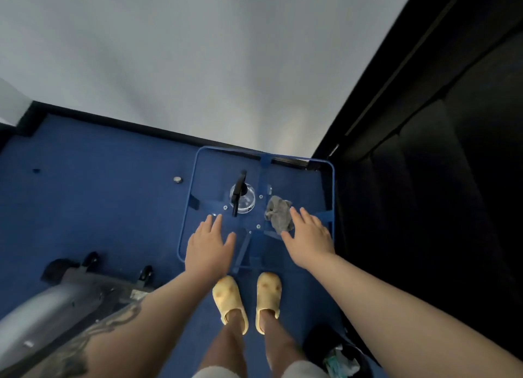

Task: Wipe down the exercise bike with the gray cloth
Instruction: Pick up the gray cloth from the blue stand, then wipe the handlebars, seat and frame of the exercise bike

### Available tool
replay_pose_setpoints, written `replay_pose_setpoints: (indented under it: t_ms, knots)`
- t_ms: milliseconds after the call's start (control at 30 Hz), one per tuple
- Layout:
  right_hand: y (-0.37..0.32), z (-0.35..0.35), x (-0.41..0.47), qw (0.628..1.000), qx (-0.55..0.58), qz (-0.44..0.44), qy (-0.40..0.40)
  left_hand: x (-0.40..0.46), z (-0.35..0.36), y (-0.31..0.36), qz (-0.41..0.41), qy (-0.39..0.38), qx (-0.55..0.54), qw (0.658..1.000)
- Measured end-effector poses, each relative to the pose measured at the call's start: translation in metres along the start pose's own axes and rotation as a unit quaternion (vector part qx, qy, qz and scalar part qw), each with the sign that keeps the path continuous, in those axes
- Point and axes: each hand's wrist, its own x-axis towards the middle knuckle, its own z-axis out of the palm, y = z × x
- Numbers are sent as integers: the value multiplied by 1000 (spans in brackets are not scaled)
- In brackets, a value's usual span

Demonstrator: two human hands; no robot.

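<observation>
A crumpled gray cloth (278, 213) lies on a small glass-topped table with a blue frame (186, 199). My right hand (308, 237) hovers just right of and below the cloth, fingers spread, holding nothing. My left hand (208, 249) is open over the table's near left part, also holding nothing. A clear spray bottle with a black trigger head (242, 198) stands on the table left of the cloth. The exercise bike's grey base with black wheels (85, 287) shows at the lower left, partly behind my tattooed left forearm.
Blue carpet covers the floor, with a white wall ahead and a dark panel on the right. My feet in yellow slippers (246, 301) stand at the table's near edge. A black bin with trash (339, 355) sits at the lower right. A small round metal piece (177, 179) lies on the carpet.
</observation>
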Motion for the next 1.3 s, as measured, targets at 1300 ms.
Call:
replay_pose_setpoints:
  t_ms: [1300]
  knots:
    - [-122,-156,-62,865,318,-281,267,-89,-200,-2,-1,277,-74,958]
